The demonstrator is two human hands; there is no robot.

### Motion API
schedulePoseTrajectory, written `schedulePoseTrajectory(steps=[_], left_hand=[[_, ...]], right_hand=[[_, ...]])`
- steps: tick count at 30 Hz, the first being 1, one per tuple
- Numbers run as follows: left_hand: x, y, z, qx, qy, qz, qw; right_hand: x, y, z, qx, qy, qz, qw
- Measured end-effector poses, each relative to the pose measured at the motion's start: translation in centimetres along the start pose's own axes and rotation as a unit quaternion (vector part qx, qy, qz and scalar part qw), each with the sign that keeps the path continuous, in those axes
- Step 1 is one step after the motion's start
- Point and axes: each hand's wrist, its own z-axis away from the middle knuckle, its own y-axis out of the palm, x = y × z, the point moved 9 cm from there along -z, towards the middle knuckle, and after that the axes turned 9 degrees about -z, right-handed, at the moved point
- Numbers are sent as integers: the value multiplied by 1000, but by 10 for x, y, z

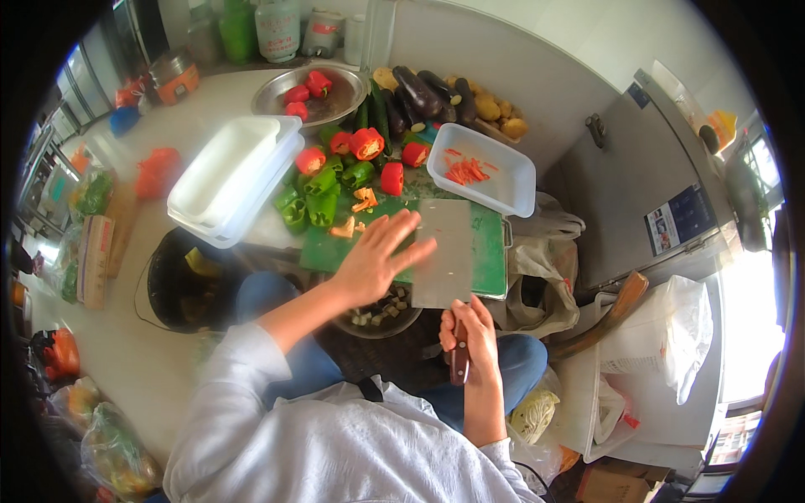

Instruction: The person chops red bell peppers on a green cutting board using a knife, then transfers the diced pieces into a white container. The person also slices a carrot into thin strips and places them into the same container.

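My right hand (pixel 473 336) grips the wooden handle of a cleaver (pixel 444 258), its broad blade lying flat over the green cutting board (pixel 487 251). Just left of the blade, my left hand (pixel 372 261) is spread and slightly blurred, holding nothing. Pale orange pepper cores (pixel 365 200) lie on the board beyond it. Green pepper pieces (pixel 322 204) are heaped at the board's left end. Around the back sit cut red peppers (pixel 366 144). A translucent plastic tub (pixel 512 195) at the board's far right holds red pepper strips (pixel 466 171).
Stacked white tubs (pixel 220 176) stand left, above a black bucket (pixel 166 283). A steel basin (pixel 270 85) holds red peppers. Eggplants (pixel 418 94) and potatoes (pixel 487 107) lie against the back panel. Below the board is a bowl of diced vegetable (pixel 380 314). A steel cabinet (pixel 629 170) stands right.
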Motion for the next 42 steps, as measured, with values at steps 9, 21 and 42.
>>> schedulePoseTrajectory(steps=[9, 21, 42], left_hand=[[89, 0, 20, 14, -177, -157, 971], [-9, 89, -46, 127, 84, 18, 988], [-3, 100, -53, 135, 115, -11, 984]], right_hand=[[1, 6, 17, 54, 9, 63, 997], [56, -78, 33, -104, -130, 88, 982], [70, -31, -42, 19, -232, 808, 541]])
